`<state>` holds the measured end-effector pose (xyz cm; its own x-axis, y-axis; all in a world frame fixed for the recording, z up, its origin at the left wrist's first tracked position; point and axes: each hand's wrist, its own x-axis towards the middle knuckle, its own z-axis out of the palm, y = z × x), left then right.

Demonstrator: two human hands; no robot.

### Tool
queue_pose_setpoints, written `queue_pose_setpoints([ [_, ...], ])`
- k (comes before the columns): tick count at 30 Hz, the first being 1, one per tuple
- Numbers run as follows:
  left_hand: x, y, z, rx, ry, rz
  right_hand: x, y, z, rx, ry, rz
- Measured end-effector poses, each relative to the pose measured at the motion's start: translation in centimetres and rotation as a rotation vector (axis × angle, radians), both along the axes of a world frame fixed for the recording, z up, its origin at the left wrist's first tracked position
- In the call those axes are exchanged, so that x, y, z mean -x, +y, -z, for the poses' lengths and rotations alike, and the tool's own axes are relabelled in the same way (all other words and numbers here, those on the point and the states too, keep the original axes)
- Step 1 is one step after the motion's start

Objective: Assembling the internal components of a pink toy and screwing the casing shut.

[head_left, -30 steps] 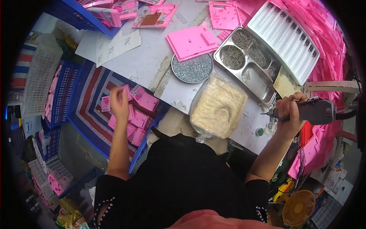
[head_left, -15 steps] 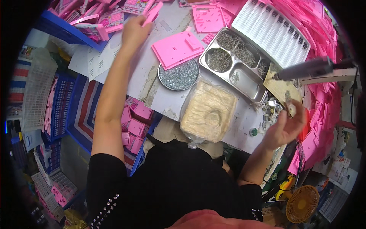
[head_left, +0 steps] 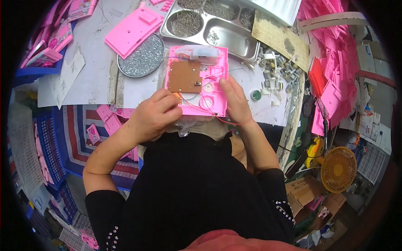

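Observation:
A pink plastic toy housing (head_left: 214, 109), inner side up, lies before me over a plastic-wrapped pad (head_left: 184, 127), now mostly hidden. In it sit a brown circuit board (head_left: 185, 77), a whitish part (head_left: 206, 52) at the top and thin red and dark wires. My left hand (head_left: 157, 112) is closed at the housing's lower left edge, fingers bent beside the board and an orange wire; their tips are partly hidden. With its thumb on the right edge, my right hand (head_left: 236, 102) grips the housing; its other fingers are hidden beneath.
A pink panel (head_left: 135, 27) leans on a round dish of screws (head_left: 140, 62). Behind the housing stands a steel compartment tray (head_left: 234, 45) of small metal parts. Small white parts (head_left: 274, 71) and a green cap (head_left: 255, 95) lie to the right. A blue crate (head_left: 44, 69) holds pink toys at left.
Both hands have come in to the middle and now hold the pink housing with the board and wires over the wrapped pad. The left hand has let go of the pink piece by the crate.

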<state>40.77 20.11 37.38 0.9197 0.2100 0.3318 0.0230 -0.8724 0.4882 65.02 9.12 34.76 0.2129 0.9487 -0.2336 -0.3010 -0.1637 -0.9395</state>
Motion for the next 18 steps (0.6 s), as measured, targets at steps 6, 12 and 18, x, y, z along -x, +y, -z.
queue_pose_setpoints([
  [6, 1.1, -0.1, 2.8, -0.041, 0.045, 0.035, 0.0, -2.0, 0.8, -0.056, -1.144, 0.079],
  [12, 1.4, 1.0, 3.5, 0.047, 0.046, 0.025, 0.1, -0.2, 2.5, -0.140, -1.195, 0.117],
  [18, 0.9, -0.4, 1.9, 0.064, 0.095, -0.041, -1.2, 0.5, 1.3, 0.009, -1.122, -0.033],
])
